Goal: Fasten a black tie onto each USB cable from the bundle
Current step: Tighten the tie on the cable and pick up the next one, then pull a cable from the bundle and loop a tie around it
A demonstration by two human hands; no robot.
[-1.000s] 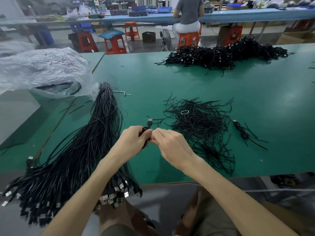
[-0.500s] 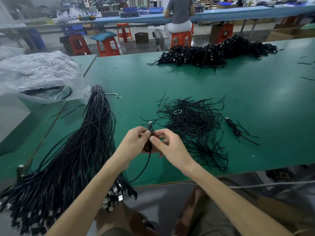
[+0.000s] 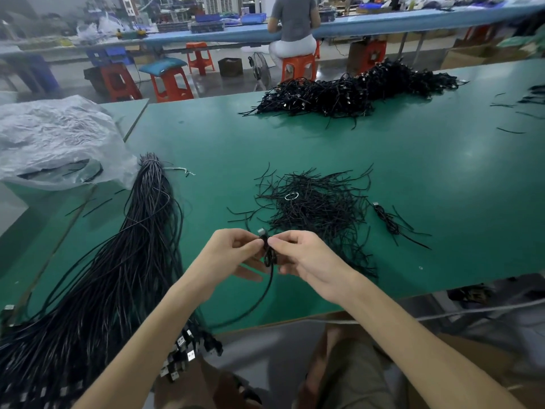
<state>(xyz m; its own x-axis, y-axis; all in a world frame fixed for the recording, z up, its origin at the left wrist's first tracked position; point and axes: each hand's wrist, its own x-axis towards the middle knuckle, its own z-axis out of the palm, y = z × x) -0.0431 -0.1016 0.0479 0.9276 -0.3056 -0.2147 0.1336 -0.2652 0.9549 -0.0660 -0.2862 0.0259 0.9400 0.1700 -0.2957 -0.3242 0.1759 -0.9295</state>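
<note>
Above the front edge of the green-topped bench (image 3: 413, 178), the left hand (image 3: 227, 255) and right hand (image 3: 309, 261) both pinch a thin black USB cable (image 3: 269, 278) near its silver plug. Its tail droops toward the long bundle of black cables (image 3: 124, 261) by the front-left corner. A loose pile of black ties (image 3: 318, 208) lies just behind the hands.

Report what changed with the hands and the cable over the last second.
The left hand and right hand drew slightly apart, exposing a small coil of the USB cable pinched between them; its loose length now hangs toward the edge of the table. Both hands kept their hold. The bundle, the loose ties and the far heap stayed put.
</note>
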